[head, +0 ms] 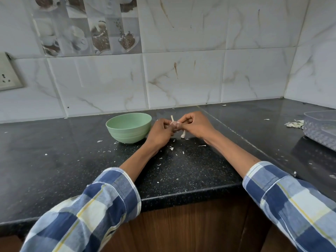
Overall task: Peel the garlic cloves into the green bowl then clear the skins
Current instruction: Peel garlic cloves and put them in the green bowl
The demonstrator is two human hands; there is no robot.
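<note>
A pale green bowl [128,127] stands on the black counter [72,160], just left of my hands. Between both hands I hold a garlic clove [174,124] with its thin stalk pointing up. My left hand [160,132] grips the clove from the left, fingers curled. From the right, the fingertips of my right hand [195,124] pinch the clove's skin. A white stem piece [183,134] lies on the counter under my hands. Small white skin flakes [171,148] are scattered on the counter in front of the hands. What the bowl holds is hidden by its rim.
A clear plastic container [321,128] sits at the far right, with a small pile of garlic skins [294,124] beside it. The tiled wall [181,79] runs behind the counter. A wall socket [8,73] is at the left. The counter's front edge [181,194] is near me.
</note>
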